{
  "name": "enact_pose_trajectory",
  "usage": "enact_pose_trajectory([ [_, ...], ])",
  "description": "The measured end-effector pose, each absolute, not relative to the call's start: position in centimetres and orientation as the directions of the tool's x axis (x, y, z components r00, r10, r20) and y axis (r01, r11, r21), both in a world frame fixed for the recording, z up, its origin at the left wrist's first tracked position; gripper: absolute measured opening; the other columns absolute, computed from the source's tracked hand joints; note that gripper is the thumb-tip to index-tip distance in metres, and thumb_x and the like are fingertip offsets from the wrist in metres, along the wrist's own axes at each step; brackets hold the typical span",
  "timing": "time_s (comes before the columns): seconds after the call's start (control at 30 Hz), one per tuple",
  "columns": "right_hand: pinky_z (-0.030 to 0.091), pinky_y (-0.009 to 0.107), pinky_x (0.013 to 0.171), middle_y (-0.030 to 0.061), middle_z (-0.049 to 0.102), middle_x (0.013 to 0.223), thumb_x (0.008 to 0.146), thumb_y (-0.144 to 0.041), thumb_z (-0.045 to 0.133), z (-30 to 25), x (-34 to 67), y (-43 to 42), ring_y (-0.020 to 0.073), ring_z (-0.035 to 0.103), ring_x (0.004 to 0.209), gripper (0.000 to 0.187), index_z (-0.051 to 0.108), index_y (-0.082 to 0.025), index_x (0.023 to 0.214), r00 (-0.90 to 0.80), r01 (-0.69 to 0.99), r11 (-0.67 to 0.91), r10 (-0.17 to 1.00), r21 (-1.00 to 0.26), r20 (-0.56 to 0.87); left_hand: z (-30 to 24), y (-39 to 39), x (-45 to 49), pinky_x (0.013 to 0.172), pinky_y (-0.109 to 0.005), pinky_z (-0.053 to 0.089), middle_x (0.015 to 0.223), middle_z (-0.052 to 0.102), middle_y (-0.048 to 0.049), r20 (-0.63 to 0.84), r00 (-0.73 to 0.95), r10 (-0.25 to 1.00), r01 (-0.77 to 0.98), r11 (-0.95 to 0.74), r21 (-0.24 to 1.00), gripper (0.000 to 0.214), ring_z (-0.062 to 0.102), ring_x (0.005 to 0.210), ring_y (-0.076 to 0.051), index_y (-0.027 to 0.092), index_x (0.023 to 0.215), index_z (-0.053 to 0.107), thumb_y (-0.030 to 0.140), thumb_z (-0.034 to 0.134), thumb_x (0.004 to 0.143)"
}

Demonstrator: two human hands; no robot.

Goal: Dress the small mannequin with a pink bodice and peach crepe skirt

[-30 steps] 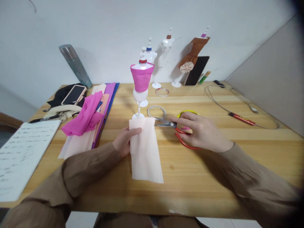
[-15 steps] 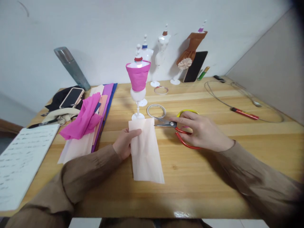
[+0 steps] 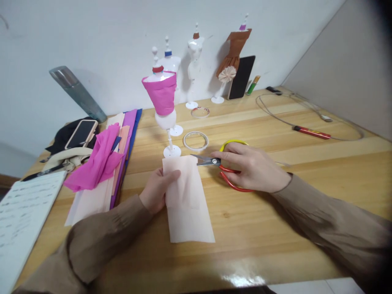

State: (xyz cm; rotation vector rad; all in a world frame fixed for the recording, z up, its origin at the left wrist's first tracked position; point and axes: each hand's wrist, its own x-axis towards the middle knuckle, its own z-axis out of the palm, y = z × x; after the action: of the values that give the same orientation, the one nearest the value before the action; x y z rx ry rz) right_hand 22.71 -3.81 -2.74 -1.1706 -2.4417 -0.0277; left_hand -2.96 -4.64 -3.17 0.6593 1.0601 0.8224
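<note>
My left hand [image 3: 157, 188] pinches a folded piece of pale pink crepe paper [image 3: 190, 220], thumb on top and fingers behind. In my right hand [image 3: 255, 165] is a pair of scissors [image 3: 215, 161] with one red and one yellow handle. Their blades are parted, and the tips reach the paper's upper right corner. Just behind the paper stands a small white mannequin [image 3: 165, 119] on a round base, its upper body wrapped in bright pink paper [image 3: 162, 96]. A roll of tape [image 3: 196, 141] lies flat beyond the scissors.
At left are crepe paper sheets [image 3: 128, 130], a phone [image 3: 81, 134], a written-on notepad [image 3: 33, 212] and a leaning bottle [image 3: 78, 94]. Several mannequins, one in a brown paper dress [image 3: 235, 45], line the wall beside a black phone [image 3: 243, 77]. A red glue gun-like stick [image 3: 312, 132] with cable lies right.
The view has shifted, so the background things sit further left. The scissor blades have come up to the paper's corner, and the paper's lower layer shows more plainly.
</note>
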Motion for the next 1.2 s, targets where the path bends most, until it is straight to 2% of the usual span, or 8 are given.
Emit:
enact_pose_trajectory([
  [0.3,0.045,0.029,0.061,0.0088,0.06,0.085,0.08,-0.021,0.051,-3.6,23.0,-3.6,0.0187,0.058,0.071,0.038,0.063,-0.018,0.117,-0.497,0.784,0.606,0.743,-0.135,0.448,-3.3,-4.9,-2.9,0.055,-0.026,0.052,0.072,0.072,-0.0096,-0.488,0.257,0.834,-0.218,0.542,0.811,0.042,0.064,0.06,-0.017,0.008,0.079,0.069,0.033,0.086,0.051],
  [0.53,0.042,0.028,0.059,0.0082,0.058,0.081,0.081,-0.024,0.051,-3.5,22.9,-3.9,0.0186,0.056,0.07,0.037,0.065,-0.016,0.115,-0.476,0.828,0.559,0.74,-0.042,0.475,-3.6,-5.2,-2.7,0.058,-0.026,0.053,0.073,0.072,-0.0091,-0.45,0.269,0.852,-0.225,0.51,0.83,0.042,0.065,0.062,-0.017,0.008,0.081,0.068,0.035,0.086,0.054],
  [0.87,0.036,0.024,0.05,0.0064,0.059,0.083,0.082,-0.025,0.054,-3.9,22.5,-4.3,0.0148,0.054,0.064,0.036,0.065,-0.017,0.115,-0.491,0.823,0.567,0.719,-0.008,0.493,-3.8,-5.4,-2.8,0.058,-0.024,0.053,0.073,0.072,-0.0074,-0.43,0.273,0.861,-0.229,0.492,0.84,0.039,0.065,0.063,-0.015,0.01,0.082,0.069,0.034,0.085,0.056],
  [1.2,0.035,0.024,0.049,0.0043,0.062,0.078,0.086,-0.029,0.052,-4.5,23.0,-4.1,0.0132,0.055,0.059,0.03,0.066,-0.018,0.11,-0.531,0.811,0.583,0.704,0.043,0.472,-3.9,-5.3,-3.0,0.056,-0.024,0.053,0.075,0.073,-0.0076,-0.438,0.288,0.852,-0.211,0.502,0.839,0.037,0.064,0.06,-0.014,0.01,0.079,0.069,0.034,0.085,0.056],
])
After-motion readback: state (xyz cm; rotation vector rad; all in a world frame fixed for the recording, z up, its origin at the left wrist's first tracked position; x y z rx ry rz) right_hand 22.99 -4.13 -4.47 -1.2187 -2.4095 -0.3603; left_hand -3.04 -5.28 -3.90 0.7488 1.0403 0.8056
